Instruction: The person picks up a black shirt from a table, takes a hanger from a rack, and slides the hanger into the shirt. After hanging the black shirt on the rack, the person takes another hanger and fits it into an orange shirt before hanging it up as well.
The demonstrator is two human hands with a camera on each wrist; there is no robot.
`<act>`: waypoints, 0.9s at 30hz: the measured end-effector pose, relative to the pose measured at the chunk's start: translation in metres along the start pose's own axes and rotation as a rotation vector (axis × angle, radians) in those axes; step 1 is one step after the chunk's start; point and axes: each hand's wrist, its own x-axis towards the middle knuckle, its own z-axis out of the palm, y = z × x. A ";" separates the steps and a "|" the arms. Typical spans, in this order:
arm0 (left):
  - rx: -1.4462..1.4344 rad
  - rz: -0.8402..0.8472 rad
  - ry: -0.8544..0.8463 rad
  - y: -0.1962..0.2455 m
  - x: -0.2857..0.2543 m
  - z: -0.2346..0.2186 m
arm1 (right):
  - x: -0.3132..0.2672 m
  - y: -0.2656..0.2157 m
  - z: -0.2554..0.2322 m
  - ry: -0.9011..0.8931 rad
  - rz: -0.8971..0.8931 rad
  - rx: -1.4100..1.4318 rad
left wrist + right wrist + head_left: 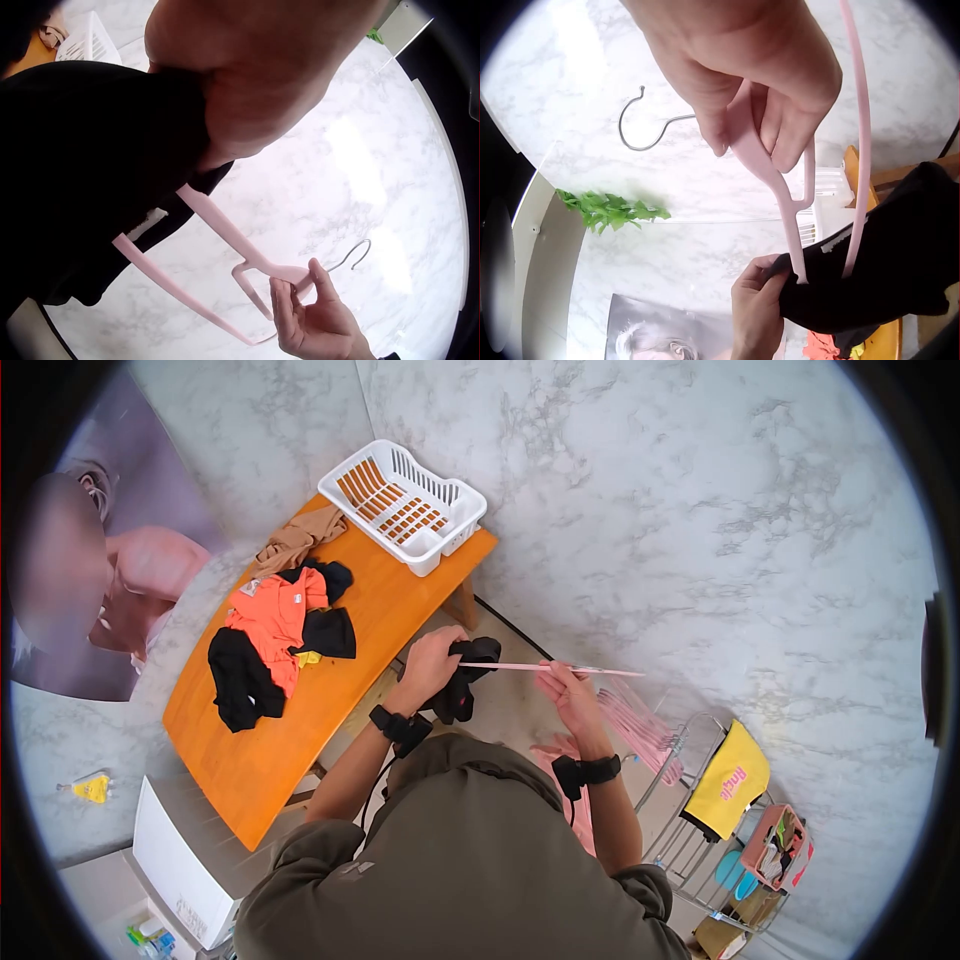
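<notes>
A pink clothes hanger [754, 146] with a silver wire hook [634, 146] is partly inside a black garment [870, 277]. My right hand [570, 705] pinches the hanger just below its hook, thumb on one side and fingers on the other. With my left hand [430, 670] I grip the garment's edge where one end of the hanger goes in. That end is hidden by black cloth in both wrist views. In the left wrist view, a pale label [150, 221] shows inside the opening. The garment hangs down beside the table's edge.
On the orange wooden table [370, 670] lie an orange garment [272, 625], black and brown clothes, and a white plastic basket [455, 550]. To the right, a metal rack [660, 815] carries several pink hangers [640, 730], a yellow cloth [728, 780] and a pink bin [770, 850].
</notes>
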 end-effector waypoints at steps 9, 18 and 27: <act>0.046 -0.046 0.044 0.001 -0.002 0.001 | -0.009 -0.013 -0.007 0.003 -0.077 0.058; 0.046 0.027 0.025 0.026 -0.002 0.015 | -0.009 0.013 0.007 0.026 -0.012 0.123; 0.036 0.191 -0.056 0.047 -0.001 0.025 | 0.000 0.024 0.025 -0.015 0.039 0.131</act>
